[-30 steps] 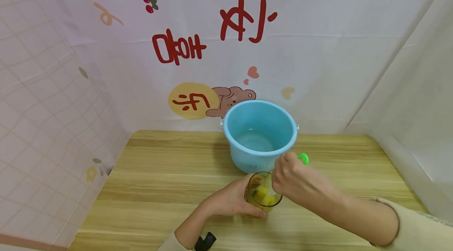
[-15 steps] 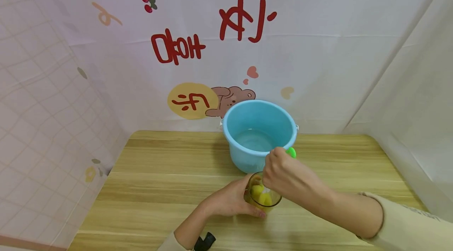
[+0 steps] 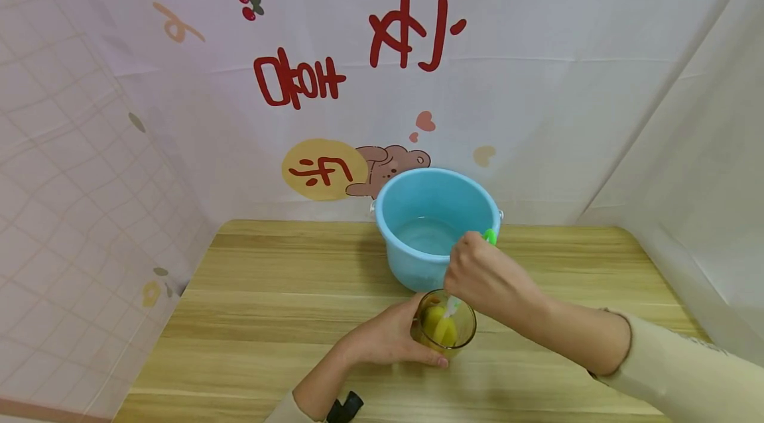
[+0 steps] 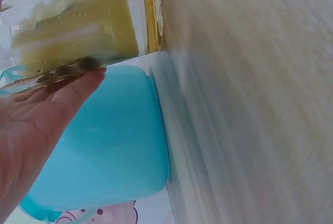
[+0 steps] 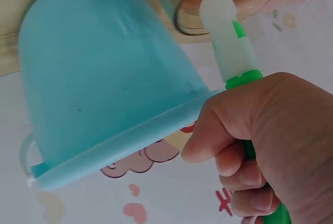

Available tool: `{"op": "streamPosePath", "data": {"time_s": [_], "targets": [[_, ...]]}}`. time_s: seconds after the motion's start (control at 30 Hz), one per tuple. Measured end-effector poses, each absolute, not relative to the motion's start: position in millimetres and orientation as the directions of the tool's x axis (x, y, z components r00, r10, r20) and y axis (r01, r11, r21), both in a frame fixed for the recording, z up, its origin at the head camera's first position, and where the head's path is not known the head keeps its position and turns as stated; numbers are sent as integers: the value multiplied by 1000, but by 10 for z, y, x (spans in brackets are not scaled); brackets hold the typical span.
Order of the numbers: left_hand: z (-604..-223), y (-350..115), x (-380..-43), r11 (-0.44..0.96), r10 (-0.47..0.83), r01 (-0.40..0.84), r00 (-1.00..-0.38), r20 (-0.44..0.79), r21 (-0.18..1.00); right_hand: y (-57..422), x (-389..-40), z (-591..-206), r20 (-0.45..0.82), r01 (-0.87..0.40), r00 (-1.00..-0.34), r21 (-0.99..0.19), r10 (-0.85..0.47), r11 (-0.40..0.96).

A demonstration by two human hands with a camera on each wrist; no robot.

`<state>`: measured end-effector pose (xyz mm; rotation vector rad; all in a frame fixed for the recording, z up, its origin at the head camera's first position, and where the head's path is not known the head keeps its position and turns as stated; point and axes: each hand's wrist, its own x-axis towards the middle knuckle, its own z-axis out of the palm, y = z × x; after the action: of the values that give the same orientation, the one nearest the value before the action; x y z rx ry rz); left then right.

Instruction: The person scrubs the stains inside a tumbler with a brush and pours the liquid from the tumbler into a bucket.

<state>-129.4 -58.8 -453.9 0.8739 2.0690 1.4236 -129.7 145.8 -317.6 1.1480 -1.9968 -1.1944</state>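
A clear, amber-tinted drinking glass (image 3: 474, 328) stands on the table, its base resting flat on the wood in the left wrist view. My left hand (image 3: 390, 335) grips it from the left side, thumb toward the front. Curled round the green and white handle of a sponge cup brush (image 5: 232, 52), my right hand (image 3: 492, 277) holds it tilted over the mouth of the glass. The brush's yellow sponge head (image 3: 444, 330) is inside the glass, and shows wet through the wall in the left wrist view. The green handle end pokes out behind the right fist.
A light blue bucket (image 3: 408, 267) with some water in the bottom stands right behind the glass, near the table's back edge. The wooden table (image 3: 268, 317) is bordered by a white printed curtain (image 3: 537, 111) at the back and sides.
My right hand has moved left and slightly back, bringing the brush handle with it, and the sponge head has shifted within the glass. The left hand and the glass have stayed in place.
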Motion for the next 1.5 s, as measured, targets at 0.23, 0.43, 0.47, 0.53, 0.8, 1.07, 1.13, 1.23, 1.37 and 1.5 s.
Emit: {"op": "streamPosePath", "data": {"time_s": [0.23,0.43,0.47,0.53,0.8,1.07,1.13,1.23,1.37,1.5], "targets": [[-4542,-571,-1299,285,722,242,-690,-42,928,1588,-1376,-3192,20,-442,-512,851,-859,283],[-4549,-565,-1302,282,722,239,-690,-41,929,1702,-1395,-3209,50,-495,-512,799,-858,341],[-4550,-566,-1302,279,723,240,-690,-39,930,1716,-1393,-3210,55,-505,-510,788,-858,351],[-4549,-566,-1303,276,723,238,-690,-38,931,1740,-1386,-3210,64,-519,-507,774,-860,363],[-4539,-570,-1306,259,729,226,-684,-37,939,1809,-1316,-3193,75,-528,-517,756,-853,387],[-4552,-573,-1314,245,736,223,-676,-31,944,1865,-1164,-3136,77,-521,-519,761,-851,386],[-4555,-574,-1315,239,737,223,-675,-27,945,1859,-1127,-3116,77,-522,-514,762,-854,383],[-4558,-575,-1315,233,739,230,-673,-18,945,1836,-1077,-3083,76,-517,-504,771,-860,371],[-4557,-579,-1310,239,737,239,-676,-16,941,1788,-1019,-3041,77,-501,-489,791,-869,352],[-4551,-583,-1308,251,730,234,-683,-25,939,1720,-973,-3003,87,-477,-466,813,-881,333]]}}
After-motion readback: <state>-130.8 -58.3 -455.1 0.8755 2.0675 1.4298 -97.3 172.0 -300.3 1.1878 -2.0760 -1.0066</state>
